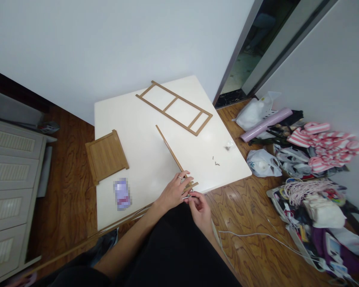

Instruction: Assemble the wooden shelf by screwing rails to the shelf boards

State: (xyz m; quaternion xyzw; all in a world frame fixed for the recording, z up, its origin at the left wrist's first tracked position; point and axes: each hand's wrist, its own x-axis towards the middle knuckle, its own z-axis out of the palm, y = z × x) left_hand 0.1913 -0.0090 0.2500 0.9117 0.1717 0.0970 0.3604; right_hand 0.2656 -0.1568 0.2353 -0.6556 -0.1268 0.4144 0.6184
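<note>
My left hand (175,190) is closed around the near end of a narrow wooden frame piece (171,151), which stretches away over the white table (143,151). A short wooden end (194,185) sticks out past its fingers. Just to the right, at the table's front edge, my right hand (201,209) pinches a thin silvery metal piece (186,197) against the wood. Its exact kind is too small to make out. A long wooden strip (86,240) runs from near my left forearm to the lower left; whether it joins the held piece cannot be seen.
A ladder-like wooden frame (170,104) lies at the back of the table. On the left are a slatted wooden panel (107,155) and a blurred purple package (122,194). Several small screws (217,163) and a little plastic bag (228,145) lie right. Bags and boxes (311,215) crowd the floor.
</note>
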